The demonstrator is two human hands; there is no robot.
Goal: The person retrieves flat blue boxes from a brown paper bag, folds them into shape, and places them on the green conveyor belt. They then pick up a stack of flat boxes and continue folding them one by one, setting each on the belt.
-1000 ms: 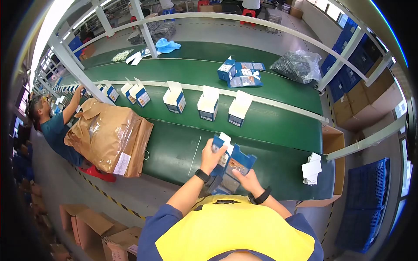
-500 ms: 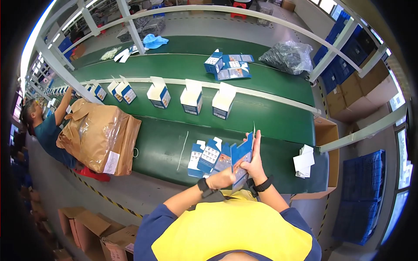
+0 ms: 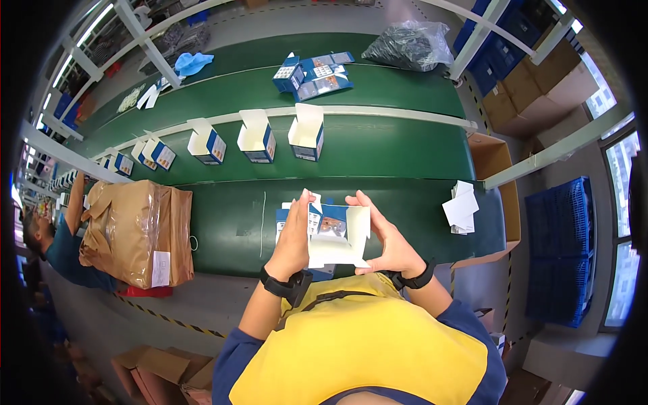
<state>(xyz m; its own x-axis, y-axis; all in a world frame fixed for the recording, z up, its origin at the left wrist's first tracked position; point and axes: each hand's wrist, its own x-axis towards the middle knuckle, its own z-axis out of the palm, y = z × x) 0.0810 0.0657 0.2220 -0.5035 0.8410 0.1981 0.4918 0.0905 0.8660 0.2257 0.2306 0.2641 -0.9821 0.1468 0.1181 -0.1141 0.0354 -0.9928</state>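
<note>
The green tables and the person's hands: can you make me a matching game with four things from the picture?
1. Nearest open carton
2. Wrapped bundle
3. White cards
4. Crumpled sheet

A. right end of the near green table
B. light blue
C. between the left hand and right hand
D. brown

Pairs: 1-C, 2-D, 3-A, 4-B

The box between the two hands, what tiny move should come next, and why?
Maybe fold in the white flap of the held box, the left hand steadying while the right hand pushes. It seems opened out but not closed, its white inside showing, while the row of boxes stands on the green belt.
</note>
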